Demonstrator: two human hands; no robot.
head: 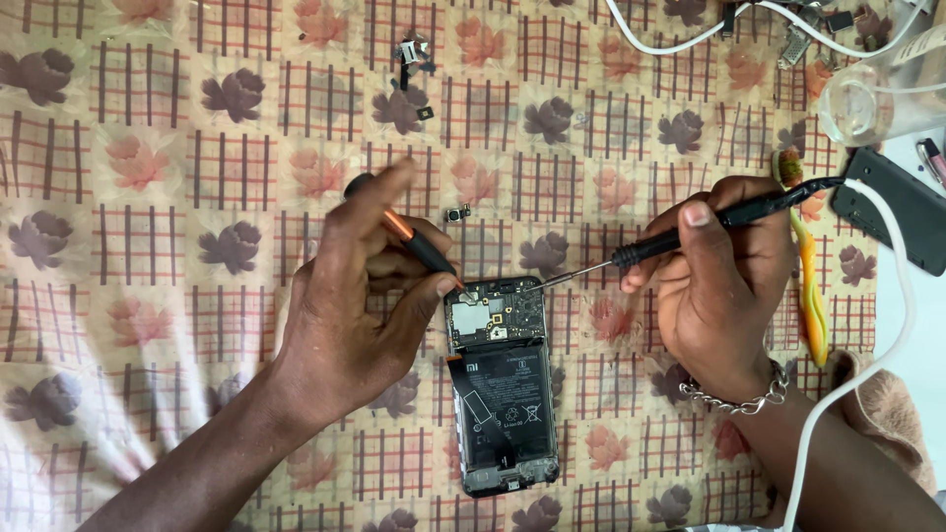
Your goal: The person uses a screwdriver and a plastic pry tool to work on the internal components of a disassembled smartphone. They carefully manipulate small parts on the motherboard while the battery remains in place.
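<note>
left hand (365, 296): orange screwdriver (419, 244) | right hand (719, 286): black tool (690, 229) | opened phone (498, 389)

The clear plastic container (880, 94) at the flowered cloth's top right corner is cut off by the picture's edge. The left hand (360, 296) hides the middle of the orange-and-black screwdriver (419, 246). The small dark parts (412, 59) near the top edge are too small to tell apart.

Light: bright, even and warm across the floral checked cloth (148, 148); no strong direction shows
Shadows: soft and thin under both hands
Glare: the clear plastic container (877, 94) and white surface (921, 345) at right wash out
Focus: centre sharp; corners slightly soft
</note>
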